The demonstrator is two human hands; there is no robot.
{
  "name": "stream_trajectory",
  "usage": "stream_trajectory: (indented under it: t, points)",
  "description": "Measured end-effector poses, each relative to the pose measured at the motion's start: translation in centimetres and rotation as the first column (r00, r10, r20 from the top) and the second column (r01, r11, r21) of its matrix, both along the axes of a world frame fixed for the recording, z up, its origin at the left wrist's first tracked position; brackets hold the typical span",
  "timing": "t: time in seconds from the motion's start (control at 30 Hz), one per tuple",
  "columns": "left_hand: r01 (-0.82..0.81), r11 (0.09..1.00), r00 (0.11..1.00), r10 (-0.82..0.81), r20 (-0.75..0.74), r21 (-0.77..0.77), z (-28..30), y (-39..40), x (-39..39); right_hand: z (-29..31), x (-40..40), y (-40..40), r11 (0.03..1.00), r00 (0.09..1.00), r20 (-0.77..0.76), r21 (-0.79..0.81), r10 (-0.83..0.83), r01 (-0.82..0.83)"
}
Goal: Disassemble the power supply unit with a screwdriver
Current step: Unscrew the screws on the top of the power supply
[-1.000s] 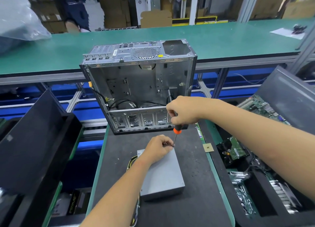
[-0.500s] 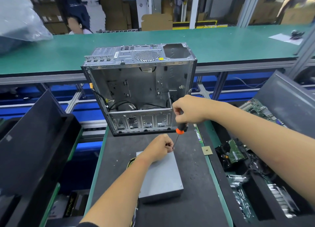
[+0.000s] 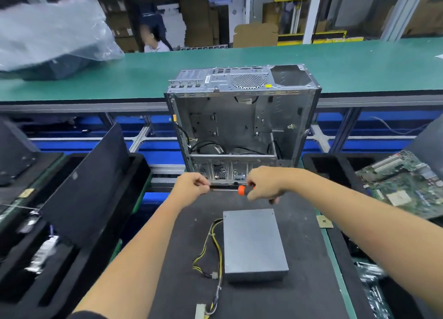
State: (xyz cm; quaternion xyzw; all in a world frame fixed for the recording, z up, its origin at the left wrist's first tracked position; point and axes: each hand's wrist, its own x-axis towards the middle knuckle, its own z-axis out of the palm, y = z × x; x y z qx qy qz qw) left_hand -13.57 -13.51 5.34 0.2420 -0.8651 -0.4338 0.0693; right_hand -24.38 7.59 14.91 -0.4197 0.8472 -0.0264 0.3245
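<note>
The grey power supply unit (image 3: 254,244) lies flat in the middle of the dark table (image 3: 306,282), with nobody touching it. Its yellow and black wires (image 3: 211,251) trail off its left side toward the near edge, where the picture cuts them off. Both hands are up above the far edge of the table, in front of the empty metal computer case (image 3: 242,127). The right hand (image 3: 263,187) has its fingers curled around the screwdriver (image 3: 236,189), hiding most of the handle, so only the orange end shows. The screwdriver lies sideways between the hands. The left hand (image 3: 191,187) pinches the thin metal end, and the tip is hidden by its fingers. A green circuit board (image 3: 405,182) sits off the right edge, partly cut off. The far background is blurry.
</note>
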Motion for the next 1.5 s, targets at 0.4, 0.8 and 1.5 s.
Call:
stream_trajectory:
  t: [0.4,0.8,1.5]
  points:
    - [0.077,0.934,0.924,0.065,0.376,-0.350,-7.0,-2.6,3.9,-5.6,2.4,-5.6,1.000,0.994,-0.111,0.026,0.014,-0.011]
    - [0.038,0.952,0.924,0.083,0.374,-0.304,-8.8,-3.0,3.4,-4.9,1.6,-5.1,0.998,0.998,-0.029,0.037,-0.048,0.049]
    - [0.135,0.962,0.990,-0.141,-0.008,-0.238,-2.7,1.0,4.0,0.5,3.3,-5.2,0.996,0.980,-0.178,-0.014,0.083,-0.087]
